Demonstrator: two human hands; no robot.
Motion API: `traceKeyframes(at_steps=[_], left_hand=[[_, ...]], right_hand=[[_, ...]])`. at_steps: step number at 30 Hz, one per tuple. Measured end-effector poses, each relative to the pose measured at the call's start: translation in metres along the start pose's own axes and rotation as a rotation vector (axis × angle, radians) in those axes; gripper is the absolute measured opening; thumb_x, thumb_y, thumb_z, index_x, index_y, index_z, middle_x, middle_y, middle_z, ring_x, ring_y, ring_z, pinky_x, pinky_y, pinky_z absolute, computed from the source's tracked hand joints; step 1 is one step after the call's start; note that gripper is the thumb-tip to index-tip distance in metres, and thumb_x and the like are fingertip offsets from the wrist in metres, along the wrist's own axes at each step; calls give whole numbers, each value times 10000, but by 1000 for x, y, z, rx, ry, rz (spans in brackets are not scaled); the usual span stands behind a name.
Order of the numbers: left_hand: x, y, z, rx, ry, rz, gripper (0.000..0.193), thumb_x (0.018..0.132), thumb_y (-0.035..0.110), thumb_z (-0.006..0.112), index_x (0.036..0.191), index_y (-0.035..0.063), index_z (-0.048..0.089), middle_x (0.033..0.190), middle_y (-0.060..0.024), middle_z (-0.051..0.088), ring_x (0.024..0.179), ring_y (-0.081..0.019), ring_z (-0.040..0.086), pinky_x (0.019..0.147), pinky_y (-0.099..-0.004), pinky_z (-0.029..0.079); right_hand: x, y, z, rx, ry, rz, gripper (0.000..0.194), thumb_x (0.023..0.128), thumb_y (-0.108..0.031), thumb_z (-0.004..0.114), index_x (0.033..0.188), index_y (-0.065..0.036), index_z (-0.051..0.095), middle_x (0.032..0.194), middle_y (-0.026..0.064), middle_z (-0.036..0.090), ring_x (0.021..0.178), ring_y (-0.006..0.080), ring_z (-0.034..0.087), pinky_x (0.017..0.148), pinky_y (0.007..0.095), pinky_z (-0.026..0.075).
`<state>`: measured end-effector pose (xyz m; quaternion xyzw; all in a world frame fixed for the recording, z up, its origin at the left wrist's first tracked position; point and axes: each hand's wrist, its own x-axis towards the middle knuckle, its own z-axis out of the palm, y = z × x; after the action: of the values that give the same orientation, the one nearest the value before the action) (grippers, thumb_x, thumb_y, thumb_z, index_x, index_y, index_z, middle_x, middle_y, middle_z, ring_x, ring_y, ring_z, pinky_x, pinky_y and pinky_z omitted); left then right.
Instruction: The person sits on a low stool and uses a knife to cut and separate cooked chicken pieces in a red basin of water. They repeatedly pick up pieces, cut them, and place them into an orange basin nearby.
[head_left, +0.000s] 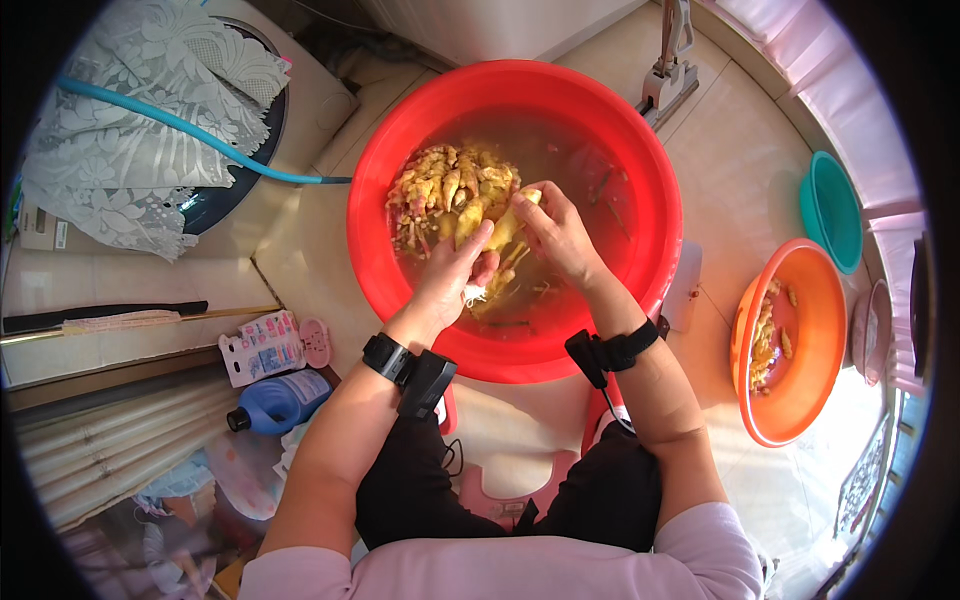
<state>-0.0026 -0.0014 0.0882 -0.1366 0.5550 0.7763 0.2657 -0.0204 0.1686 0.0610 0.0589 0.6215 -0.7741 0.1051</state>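
In front of me stands a large red plastic basin (514, 367) of murky water. A heap of knobbly ginger roots (442, 180) rises from the water on its left side. Over the basin, my left hand (454, 274) and my right hand (559, 229) both grip one pale yellow ginger root (506, 225), the right hand at its upper end and the left hand at its lower part. Another piece of root lies close to the left fingers, and whether that hand touches it I cannot tell. Stems and bits of debris float on the right side of the water.
An orange basin (817, 337) holding ginger pieces sits at the right, with a teal basin (832, 214) behind it. A blue hose (195, 129) reaches the red basin from the left. A blue bottle (289, 401) lies at the lower left. A mop head (667, 86) stands at the upper right.
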Motion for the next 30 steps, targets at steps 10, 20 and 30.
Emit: traceKeyframes(at_steps=[10, 20, 30], left_hand=[[-1, -7, 2, -150, -34, -104, 191, 910, 309, 604, 934, 130, 542, 649, 15, 487, 508, -67, 402, 473, -185, 328], [4, -13, -26, -76, 193, -37, 291, 884, 322, 635, 927, 45, 559, 608, 2, 489, 481, -63, 407, 427, -188, 295], [-6, -8, -38, -48, 134, -68, 238, 873, 279, 644, 931, 65, 562, 622, 4, 496, 480, -59, 391, 431, -189, 282]], right_hand=[[-7, 14, 20, -115, 47, -209, 415, 906, -342, 598, 1078, 7, 453, 737, 123, 575, 733, 202, 585, 682, 347, 486], [30, 68, -43, -121, 139, 467, 460, 955, -476, 403, 899, -34, 517, 790, 150, 589, 668, 251, 622, 584, 391, 519], [50, 242, -127, -1522, 38, 584, 467, 908, -363, 492, 1246, -42, 507, 1218, 249, 534, 1099, 359, 561, 930, 461, 440]])
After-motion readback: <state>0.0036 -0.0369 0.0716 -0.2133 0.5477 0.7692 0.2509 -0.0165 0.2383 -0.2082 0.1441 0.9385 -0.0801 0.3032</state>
